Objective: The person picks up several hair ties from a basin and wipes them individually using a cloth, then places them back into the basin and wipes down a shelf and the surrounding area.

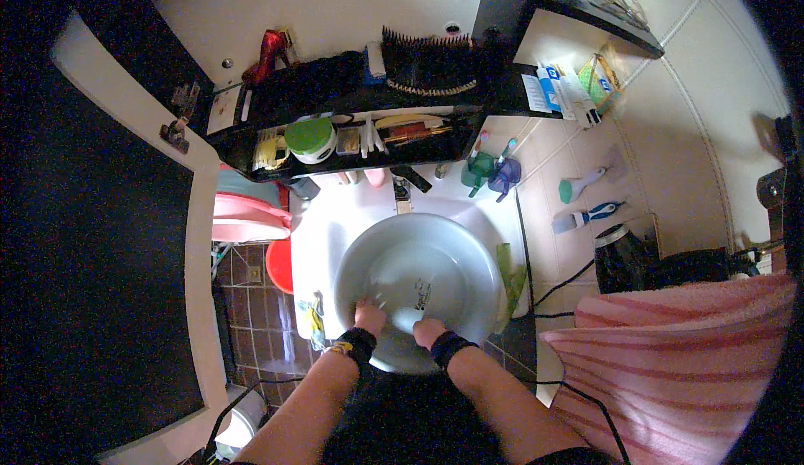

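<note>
A large round grey basin (pixel 473 251) rests on the white sink top (pixel 314 231), below the tap (pixel 402 187). Both my hands are over its near part. My left hand (pixel 369 318), with a dark band at the wrist, has its fingers curled together, and a thin pale sliver shows beside them. A short way to its right, my right hand (pixel 429 332) is closed too, near a dark printed mark on the basin's bottom. What either hand pinches is too small or hidden to make out.
Above the sink, a black shelf (pixel 352 159) carries a green-lidded tub (pixel 311 139) and combs. Two toothbrush cups (pixel 504 176) hang at the right, beside a hair dryer (pixel 620 256) and a pink striped towel (pixel 670 356). A red bowl (pixel 280 266) and a cabinet door (pixel 201 239) are left.
</note>
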Available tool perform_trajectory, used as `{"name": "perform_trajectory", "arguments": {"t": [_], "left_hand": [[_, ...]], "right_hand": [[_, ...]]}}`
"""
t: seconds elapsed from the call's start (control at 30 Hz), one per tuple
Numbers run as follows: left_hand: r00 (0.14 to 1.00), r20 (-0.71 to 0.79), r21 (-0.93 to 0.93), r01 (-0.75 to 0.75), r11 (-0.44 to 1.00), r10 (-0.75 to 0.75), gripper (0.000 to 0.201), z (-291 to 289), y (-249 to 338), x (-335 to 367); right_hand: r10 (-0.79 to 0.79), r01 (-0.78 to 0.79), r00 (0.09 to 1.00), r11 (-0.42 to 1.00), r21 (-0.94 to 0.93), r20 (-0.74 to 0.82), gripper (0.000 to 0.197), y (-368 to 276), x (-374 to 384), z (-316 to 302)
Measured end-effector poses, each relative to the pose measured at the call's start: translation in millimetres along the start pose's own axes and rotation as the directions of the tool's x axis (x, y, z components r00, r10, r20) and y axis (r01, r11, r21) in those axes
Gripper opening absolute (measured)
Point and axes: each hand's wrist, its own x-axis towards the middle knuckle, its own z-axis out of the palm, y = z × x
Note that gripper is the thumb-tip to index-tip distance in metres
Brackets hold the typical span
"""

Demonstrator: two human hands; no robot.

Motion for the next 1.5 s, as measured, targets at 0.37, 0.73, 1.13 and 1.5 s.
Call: {"name": "perform_trajectory", "arguments": {"t": [0.37,0.73,1.13,1.5], "left_hand": [[0.84,-0.543,-0.292,-0.206,0.934,0.015,0.021,19.8,-5.8,5.6],[0.89,-0.439,-0.595,-0.184,0.782,-0.125,0.015,-43.4,-17.5,-4.7],[0.566,-0.523,-0.847,-0.43,0.313,-0.638,0.018,-329.8,-63.5,-58.8],[-0.04,-0.817,-0.522,-0.376,0.766,-0.576,0.015,-446.9,-163.4,-37.2]], "right_hand": [[0.055,-0.065,0.973,0.997,0.034,0.226,0.032,-3.0,-7.3,-37.0],[0.002,-0.065,0.992,0.855,0.514,0.122,0.036,-17.3,21.1,-102.3],[0.097,0.332,0.854,0.655,0.679,-0.511,0.017,-84.8,18.2,-303.6],[0.005,0.633,0.437,0.709,0.311,-0.9,0.015,-150.0,43.1,-488.9]]}}
